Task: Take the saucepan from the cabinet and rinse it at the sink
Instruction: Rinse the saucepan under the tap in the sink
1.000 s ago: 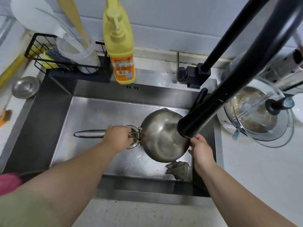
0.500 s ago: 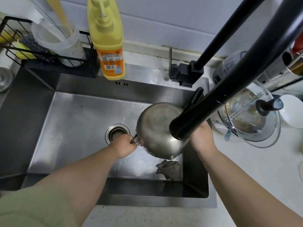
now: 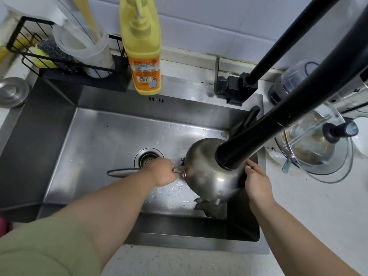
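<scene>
Saucepan (image 3: 207,176) sits over the right half of the sink (image 3: 111,132), tipped so that its rounded steel outside faces up, close against the basin's right wall and directly beneath the black faucet spout (image 3: 258,134), which crosses in front of it and hides part of the body. The left hand (image 3: 162,172) is clenched around the long handle just where it joins the pan, with the rest of the handle sticking out to the left past the drain (image 3: 148,159). The right hand (image 3: 256,180) is pressed flat against the pan's far-right side, fingers curled on the rim there; it steadies the pan rather than fully enclosing it. Water droplets lie on the basin floor near the front edge, and a dark cloth (image 3: 207,208) is bunched at the front right corner under the pan.

Whether water is running cannot be told; the spout mouth is masked by its own body. The rinse looks underway, not finished.

The likeliest trouble is a slip: wet steel against a flat palm gives little hold, so a twist could let the pan drop onto the cloth or clang against the wall. The spout is so near that lifting the pan carelessly would knock it. Spray bouncing off the curved outside could also splash the counter's right side, where a glass lid (image 3: 318,148) rests.
</scene>
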